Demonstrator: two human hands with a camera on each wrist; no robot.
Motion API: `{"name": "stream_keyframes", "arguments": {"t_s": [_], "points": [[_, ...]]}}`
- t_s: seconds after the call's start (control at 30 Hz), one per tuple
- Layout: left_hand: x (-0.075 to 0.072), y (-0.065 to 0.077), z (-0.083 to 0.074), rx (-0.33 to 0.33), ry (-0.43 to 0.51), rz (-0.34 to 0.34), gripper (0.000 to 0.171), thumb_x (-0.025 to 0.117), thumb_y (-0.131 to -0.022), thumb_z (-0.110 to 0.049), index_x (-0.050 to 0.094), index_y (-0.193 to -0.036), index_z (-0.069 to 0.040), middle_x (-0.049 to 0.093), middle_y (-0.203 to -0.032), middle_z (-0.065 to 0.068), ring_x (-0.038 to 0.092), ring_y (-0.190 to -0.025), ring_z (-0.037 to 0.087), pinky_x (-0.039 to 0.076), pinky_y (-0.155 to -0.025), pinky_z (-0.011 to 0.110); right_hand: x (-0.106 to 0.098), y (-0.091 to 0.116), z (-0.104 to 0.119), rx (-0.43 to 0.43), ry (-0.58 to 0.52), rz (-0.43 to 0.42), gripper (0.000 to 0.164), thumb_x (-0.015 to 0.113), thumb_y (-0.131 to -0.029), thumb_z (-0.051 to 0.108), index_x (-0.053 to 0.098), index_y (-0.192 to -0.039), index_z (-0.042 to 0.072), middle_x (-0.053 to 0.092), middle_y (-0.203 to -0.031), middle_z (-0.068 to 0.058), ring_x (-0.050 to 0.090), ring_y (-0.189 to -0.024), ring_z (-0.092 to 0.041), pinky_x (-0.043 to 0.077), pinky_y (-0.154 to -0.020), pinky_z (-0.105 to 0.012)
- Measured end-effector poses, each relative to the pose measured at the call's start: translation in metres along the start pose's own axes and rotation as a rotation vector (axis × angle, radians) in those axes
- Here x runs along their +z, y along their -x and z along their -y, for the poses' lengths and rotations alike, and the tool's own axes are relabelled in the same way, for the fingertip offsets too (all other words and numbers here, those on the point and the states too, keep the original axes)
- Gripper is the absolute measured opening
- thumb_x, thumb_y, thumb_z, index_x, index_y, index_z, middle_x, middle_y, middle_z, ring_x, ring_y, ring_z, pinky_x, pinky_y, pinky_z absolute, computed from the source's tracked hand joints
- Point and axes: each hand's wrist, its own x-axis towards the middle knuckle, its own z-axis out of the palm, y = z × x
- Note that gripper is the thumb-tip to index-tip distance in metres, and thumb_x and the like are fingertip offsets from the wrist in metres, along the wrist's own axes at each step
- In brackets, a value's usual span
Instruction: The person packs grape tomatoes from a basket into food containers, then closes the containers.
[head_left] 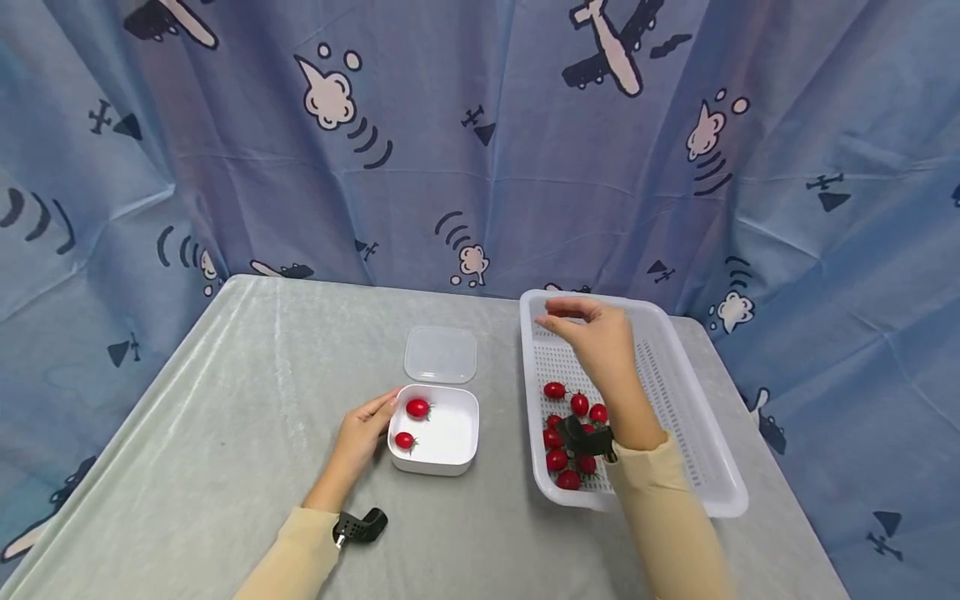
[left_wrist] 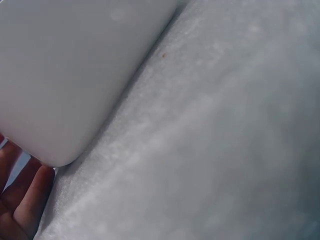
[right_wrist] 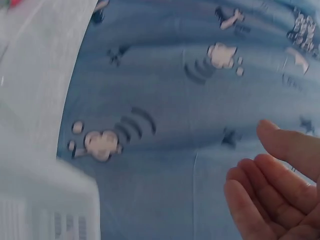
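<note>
My left hand (head_left: 365, 425) rests its fingertips against the left wall of a white square box (head_left: 442, 468). Up close in the left wrist view, its fingers (left_wrist: 35, 195) lie fairly straight at the box's lower corner. Two cherry tomatoes, one farther back (head_left: 417, 408) and one nearer (head_left: 404, 440), lie inside along the left. Above the far part of a white plastic basket (head_left: 528, 400), my right hand (head_left: 600, 333) is raised. Its fingers bend loosely with the thumb apart, and nothing shows between them in the right wrist view. Several cherry tomatoes (head_left: 555, 390) sit at the basket's near left, partly hidden by the wrist camera.
A translucent square lid (head_left: 440, 354) lies flat just behind the box. The basket stands near the right edge of the cloth-covered table (head_left: 300, 350). Behind and around the table hangs a blue curtain (head_left: 420, 150) with printed planes.
</note>
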Motion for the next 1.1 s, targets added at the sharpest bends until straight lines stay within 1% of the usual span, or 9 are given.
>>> {"name": "stream_keyframes", "arguments": {"t_s": [0.17,0.2,0.23,0.33,0.43,0.7,0.83,1.03,1.1], "points": [[-0.001,0.0,-0.002,0.005,-0.004,0.003,0.038,0.06,-0.1,-0.021,0.062,-0.133,-0.001,0.061,-0.137,0.017,0.062,-0.098,-0.012,0.053,-0.087,0.012,-0.02,-0.018,-0.015,-0.005,-0.008,-0.063,0.044,0.077,-0.087,0.039,0.073,-0.119,0.01,0.072,-0.118,-0.012,0.062,-0.097,-0.011,0.052,-0.076,-0.017],[-0.001,0.0,-0.003,0.006,-0.006,0.004,0.038,0.06,-0.1,-0.021,0.062,-0.133,-0.001,0.061,-0.137,0.017,0.062,-0.098,-0.012,0.053,-0.087,0.012,-0.022,-0.021,-0.019,-0.002,-0.013,-0.071,0.045,0.076,-0.087,0.04,0.072,-0.12,0.01,0.072,-0.119,-0.013,0.062,-0.097,-0.01,0.053,-0.079,-0.019],[-0.001,0.0,-0.003,0.007,-0.008,0.006,0.038,0.06,-0.1,-0.021,0.062,-0.133,-0.001,0.061,-0.137,0.018,0.062,-0.098,-0.012,0.053,-0.087,0.012,-0.025,-0.025,-0.023,0.004,-0.017,-0.074,0.047,0.076,-0.087,0.04,0.071,-0.122,0.009,0.071,-0.12,-0.013,0.062,-0.101,-0.01,0.054,-0.087,-0.021],[-0.001,0.0,-0.002,0.007,-0.008,0.006,0.038,0.06,-0.1,-0.02,0.062,-0.132,0.0,0.06,-0.137,0.018,0.062,-0.098,-0.012,0.053,-0.087,0.012,-0.028,-0.035,-0.037,0.03,-0.017,-0.085,0.049,0.075,-0.088,0.041,0.069,-0.125,0.009,0.07,-0.124,-0.014,0.062,-0.107,-0.014,0.054,-0.097,-0.03],[-0.001,0.0,-0.002,0.013,-0.003,0.005,0.038,0.06,-0.1,-0.019,0.062,-0.132,0.001,0.06,-0.136,0.02,0.062,-0.097,-0.011,0.054,-0.087,0.013,-0.028,-0.045,-0.053,0.058,-0.026,-0.103,0.051,0.074,-0.088,0.04,0.067,-0.128,0.008,0.068,-0.127,-0.015,0.062,-0.112,-0.02,0.052,-0.104,-0.037],[0.0,-0.003,-0.003,0.017,0.003,0.008,0.039,0.06,-0.1,-0.019,0.061,-0.132,0.003,0.06,-0.136,0.021,0.062,-0.097,-0.011,0.054,-0.086,0.012,-0.026,-0.073,-0.091,0.161,-0.035,-0.174,0.049,0.072,-0.091,0.037,0.065,-0.132,0.01,0.065,-0.134,-0.013,0.058,-0.123,-0.026,0.048,-0.109,-0.04],[0.0,-0.004,-0.004,0.032,-0.001,0.0,0.038,0.06,-0.1,-0.019,0.061,-0.132,0.003,0.06,-0.136,0.021,0.063,-0.099,-0.008,0.054,-0.087,0.015,-0.025,-0.084,-0.107,0.19,-0.046,-0.166,0.051,0.07,-0.093,0.038,0.063,-0.134,0.009,0.062,-0.138,-0.014,0.055,-0.127,-0.028,0.045,-0.112,-0.042],[-0.001,-0.001,-0.001,0.011,-0.024,0.001,0.037,0.061,-0.1,-0.021,0.063,-0.131,-0.001,0.062,-0.136,0.017,0.064,-0.107,0.002,0.056,-0.093,0.021,-0.017,-0.094,-0.144,0.222,-0.062,-0.169,0.049,0.069,-0.094,0.031,0.061,-0.134,0.005,0.061,-0.138,-0.017,0.054,-0.129,-0.031,0.042,-0.114,-0.044],[-0.001,0.001,0.001,0.008,-0.029,-0.001,0.037,0.06,-0.1,-0.021,0.063,-0.131,-0.001,0.062,-0.136,0.016,0.064,-0.108,0.002,0.056,-0.094,0.023,-0.013,-0.095,-0.156,0.247,-0.057,-0.164,0.05,0.069,-0.094,0.031,0.06,-0.136,0.005,0.06,-0.139,-0.017,0.053,-0.13,-0.032,0.042,-0.115,-0.045]]}}
